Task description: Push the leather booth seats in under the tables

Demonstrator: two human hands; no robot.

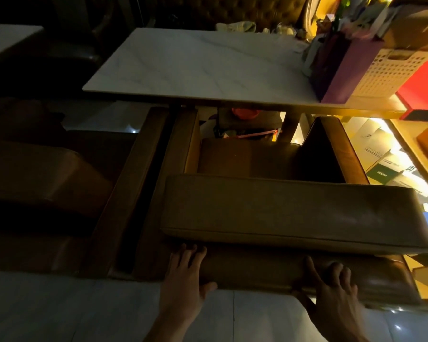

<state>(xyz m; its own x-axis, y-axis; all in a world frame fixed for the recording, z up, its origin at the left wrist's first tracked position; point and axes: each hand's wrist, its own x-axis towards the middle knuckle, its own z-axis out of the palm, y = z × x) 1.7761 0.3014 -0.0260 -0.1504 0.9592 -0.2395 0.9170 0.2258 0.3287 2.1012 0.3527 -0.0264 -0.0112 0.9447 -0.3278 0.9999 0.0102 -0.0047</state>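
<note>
While both hands (183,277) press, booth seat (289,213) ahead

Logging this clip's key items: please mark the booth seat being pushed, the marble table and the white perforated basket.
booth seat (289,208), head view, on the top of its backrest.
marble table (195,65), head view, on the bare middle of the top.
white perforated basket (386,75), head view, on its holed side wall.

1. Purple paper bag (341,70), upright, at right end of tabletop.
2. White perforated plastic basket (391,70), just beside bag.
3. Red box (425,85), right of basket.
4. Printed cartons (391,159) on lit floor, right.
5. Glossy white floor tiles (59,309), near edge.
</note>
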